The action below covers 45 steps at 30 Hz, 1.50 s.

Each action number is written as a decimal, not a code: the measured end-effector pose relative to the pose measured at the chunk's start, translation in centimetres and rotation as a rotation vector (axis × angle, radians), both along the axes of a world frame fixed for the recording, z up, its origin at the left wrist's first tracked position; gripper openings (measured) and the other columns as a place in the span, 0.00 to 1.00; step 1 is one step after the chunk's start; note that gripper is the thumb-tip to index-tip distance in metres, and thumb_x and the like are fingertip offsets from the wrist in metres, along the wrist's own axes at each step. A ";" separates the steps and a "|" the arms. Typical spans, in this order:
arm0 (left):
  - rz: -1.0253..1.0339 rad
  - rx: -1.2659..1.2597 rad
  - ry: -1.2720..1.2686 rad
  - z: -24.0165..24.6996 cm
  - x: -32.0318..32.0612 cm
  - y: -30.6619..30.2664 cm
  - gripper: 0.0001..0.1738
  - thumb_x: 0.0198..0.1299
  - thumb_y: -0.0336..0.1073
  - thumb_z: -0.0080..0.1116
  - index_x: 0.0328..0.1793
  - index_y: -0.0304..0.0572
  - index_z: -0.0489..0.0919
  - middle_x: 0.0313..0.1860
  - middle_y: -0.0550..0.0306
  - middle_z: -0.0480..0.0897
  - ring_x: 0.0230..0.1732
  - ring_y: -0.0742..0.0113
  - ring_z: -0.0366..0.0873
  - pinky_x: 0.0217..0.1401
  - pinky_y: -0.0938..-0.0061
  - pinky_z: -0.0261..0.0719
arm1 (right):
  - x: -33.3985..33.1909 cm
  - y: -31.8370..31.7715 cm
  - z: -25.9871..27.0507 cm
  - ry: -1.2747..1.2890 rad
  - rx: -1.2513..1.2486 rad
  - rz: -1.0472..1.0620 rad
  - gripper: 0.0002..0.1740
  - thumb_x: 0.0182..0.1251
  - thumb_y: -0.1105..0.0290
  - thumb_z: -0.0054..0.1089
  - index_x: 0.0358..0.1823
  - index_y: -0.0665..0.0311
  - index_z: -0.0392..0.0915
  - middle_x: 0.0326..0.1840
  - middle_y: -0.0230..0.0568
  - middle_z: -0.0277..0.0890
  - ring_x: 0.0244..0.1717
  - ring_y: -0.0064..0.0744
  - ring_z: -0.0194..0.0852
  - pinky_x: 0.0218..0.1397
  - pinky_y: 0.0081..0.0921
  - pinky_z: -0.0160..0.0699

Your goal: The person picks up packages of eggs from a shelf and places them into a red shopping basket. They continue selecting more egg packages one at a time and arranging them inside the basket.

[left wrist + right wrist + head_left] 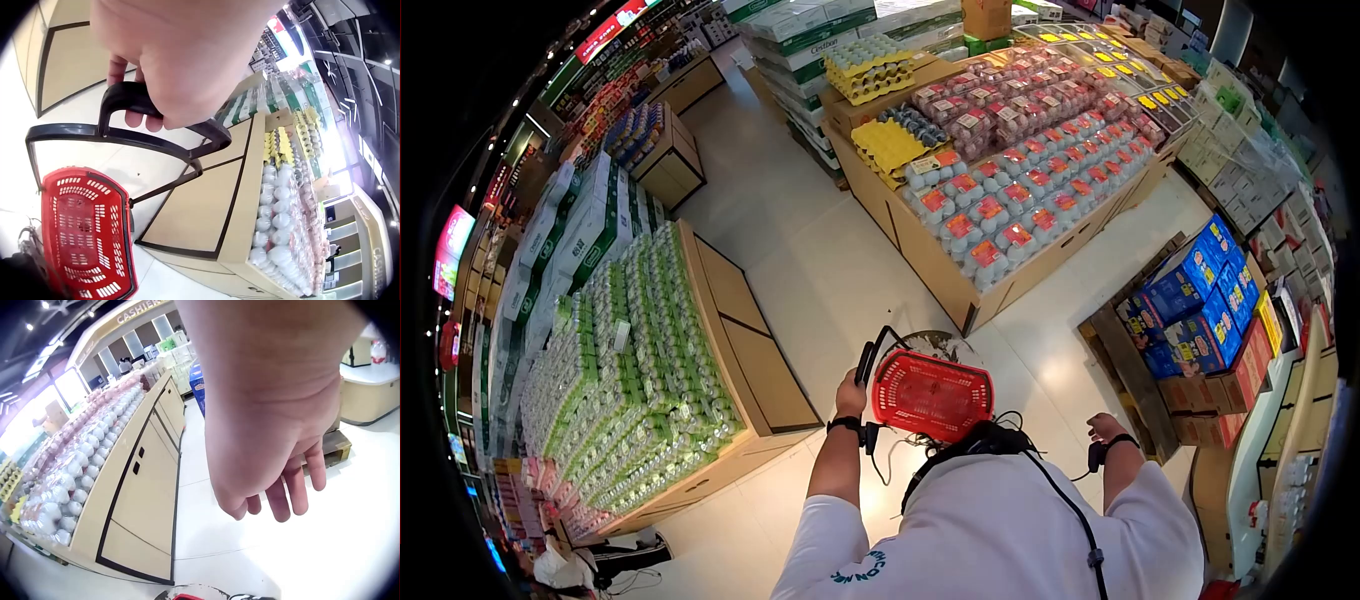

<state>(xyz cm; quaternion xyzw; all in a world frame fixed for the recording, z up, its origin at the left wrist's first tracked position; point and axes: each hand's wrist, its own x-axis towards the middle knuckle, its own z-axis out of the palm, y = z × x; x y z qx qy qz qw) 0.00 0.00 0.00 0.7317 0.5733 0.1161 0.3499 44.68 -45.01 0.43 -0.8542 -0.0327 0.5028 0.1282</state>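
A red shopping basket [930,393] with perforated walls hangs in front of the person's body. Its black handle [134,94] runs through the curled fingers of my left hand [850,396], which grips it from above. In the left wrist view the basket [87,231] shows only its red slotted plastic, with nothing seen inside. My right hand [1106,428] hangs at the other side, fingers loose and holding nothing. The right wrist view shows that hand [275,444] over the pale floor, its fingers pointing down.
Ahead stands a wooden display [940,270] of boxed eggs [1020,200] with red labels. At left is a stand stacked with green-trimmed egg packs [630,380]. Blue cartons [1200,300] sit on a wooden pallet [1125,385] at right. Another person [565,565] shows at lower left.
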 end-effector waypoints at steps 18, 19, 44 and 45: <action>-0.178 0.165 0.281 3.4 4.0 14.5 0.24 0.58 0.35 0.49 0.63 0.59 0.68 0.46 0.47 0.78 0.48 0.49 0.75 0.47 0.59 0.75 | -2.6 20.6 -4.4 0.137 0.304 -0.049 0.20 0.63 0.55 0.48 0.48 0.62 0.70 0.37 0.40 0.77 0.35 0.34 0.75 0.36 0.32 0.73; -0.200 0.151 0.258 3.4 4.4 15.9 0.24 0.58 0.35 0.49 0.63 0.58 0.68 0.46 0.46 0.78 0.48 0.48 0.75 0.47 0.59 0.74 | -2.3 23.3 -4.0 0.143 0.384 -0.104 0.20 0.63 0.54 0.48 0.47 0.62 0.70 0.38 0.40 0.76 0.36 0.34 0.75 0.37 0.32 0.73; -0.453 0.110 0.436 4.1 20.2 38.9 0.13 0.59 0.34 0.49 0.49 0.38 0.74 0.38 0.42 0.79 0.41 0.43 0.76 0.44 0.57 0.73 | -1.4 42.5 -0.7 0.120 0.599 -0.902 0.40 0.52 0.45 0.64 0.56 0.65 0.59 0.42 0.43 0.70 0.36 0.30 0.72 0.33 0.27 0.73; -0.426 0.096 0.489 3.8 20.1 40.0 0.13 0.59 0.34 0.49 0.48 0.37 0.74 0.37 0.41 0.79 0.41 0.42 0.76 0.43 0.56 0.73 | -1.8 42.7 -0.7 0.112 0.598 -0.927 0.40 0.52 0.45 0.64 0.56 0.65 0.59 0.42 0.43 0.70 0.36 0.30 0.72 0.33 0.27 0.73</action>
